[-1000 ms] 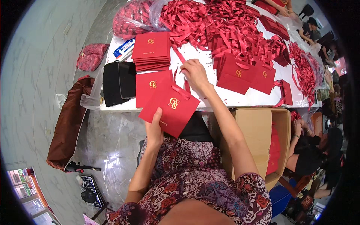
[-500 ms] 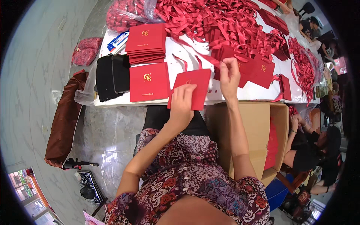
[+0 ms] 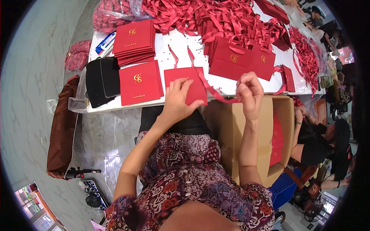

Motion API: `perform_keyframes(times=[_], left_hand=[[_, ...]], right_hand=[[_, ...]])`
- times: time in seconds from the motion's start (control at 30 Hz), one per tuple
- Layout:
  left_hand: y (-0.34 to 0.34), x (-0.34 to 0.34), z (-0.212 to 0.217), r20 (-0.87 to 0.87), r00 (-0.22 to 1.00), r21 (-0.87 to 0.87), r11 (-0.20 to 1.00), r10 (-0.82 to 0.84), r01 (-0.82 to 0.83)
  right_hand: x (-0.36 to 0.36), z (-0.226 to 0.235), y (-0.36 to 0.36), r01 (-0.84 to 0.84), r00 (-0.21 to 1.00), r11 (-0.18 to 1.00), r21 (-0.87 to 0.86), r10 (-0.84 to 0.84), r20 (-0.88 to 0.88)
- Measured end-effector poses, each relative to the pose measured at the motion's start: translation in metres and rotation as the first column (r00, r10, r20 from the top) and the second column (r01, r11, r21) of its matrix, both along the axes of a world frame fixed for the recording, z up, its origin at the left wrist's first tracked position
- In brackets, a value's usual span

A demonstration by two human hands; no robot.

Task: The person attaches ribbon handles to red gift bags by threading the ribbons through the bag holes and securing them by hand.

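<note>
Closest in, the person's patterned red and purple top fills the bottom of the view, both bare forearms reaching up toward a white table [image 3: 169,57]. Just to the right of the lap sits an open cardboard box [image 3: 283,115] with something red down inside it.

The left hand [image 3: 178,101] lies flat, fingers spread, pressing on a red paper bag [image 3: 185,84] that lies face down at the near edge of the table. The right hand [image 3: 249,92] is curled shut, pinching a red ribbon [image 3: 210,89] that runs taut from the bag out to the fingers, hanging just past the table edge over the box.

Left of that bag, just beside it, lies another flat red bag with a gold emblem [image 3: 139,82]. Further left a black pouch [image 3: 101,81] sits at the table's corner, partly over clear plastic. A brown bag [image 3: 61,127] hangs off the left side down by the floor.

Going farther back, there's a neat stack of red bags [image 3: 135,41], and right of it a few standing red bags with handles [image 3: 241,59]. The far side of the table is buried under a big heap of loose red ribbons [image 3: 216,17].

Off to the right, another person in dark clothes [image 3: 316,138] sits low beside the box.
</note>
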State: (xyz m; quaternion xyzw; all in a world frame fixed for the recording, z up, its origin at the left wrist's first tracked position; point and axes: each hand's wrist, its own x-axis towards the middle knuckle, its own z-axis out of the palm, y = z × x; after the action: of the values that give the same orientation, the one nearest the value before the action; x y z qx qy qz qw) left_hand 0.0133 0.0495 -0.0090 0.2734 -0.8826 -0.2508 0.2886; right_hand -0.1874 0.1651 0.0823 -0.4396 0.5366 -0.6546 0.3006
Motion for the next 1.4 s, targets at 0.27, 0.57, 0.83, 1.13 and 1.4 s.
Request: perform_keyframes(times=[0.27, 0.57, 0.83, 1.13, 1.4], left_hand=[[-0.044, -0.016, -0.009, 0.159, 0.982, -0.107, 0.991, 0.099, -0.082], [-0.055, -0.028, 0.009, 0.283, 0.957, -0.023, 0.997, 0.071, -0.068], [-0.056, -0.026, -0.004, 0.105, 0.993, 0.178, 0.981, 0.062, -0.080], [-0.044, -0.024, 0.000, 0.067, 0.990, 0.119, 0.985, 0.121, -0.128], [-0.029, -0.033, 0.005, 0.004, 0.997, -0.131, 0.988, 0.077, -0.076]], right_hand=[[0.021, -0.014, -0.026, -0.024, 0.981, 0.975, 0.223, 0.066, -0.182], [0.023, -0.090, -0.076, 0.224, 0.700, 0.935, 0.275, 0.042, -0.713], [0.027, -0.091, -0.083, 0.222, 0.832, 0.894, 0.390, 0.034, -0.553], [0.044, -0.092, -0.081, 0.288, 0.691, 0.928, 0.237, -0.030, -0.722], [0.037, -0.083, -0.077, 0.267, 0.616, 0.907, 0.325, 0.099, -0.781]])
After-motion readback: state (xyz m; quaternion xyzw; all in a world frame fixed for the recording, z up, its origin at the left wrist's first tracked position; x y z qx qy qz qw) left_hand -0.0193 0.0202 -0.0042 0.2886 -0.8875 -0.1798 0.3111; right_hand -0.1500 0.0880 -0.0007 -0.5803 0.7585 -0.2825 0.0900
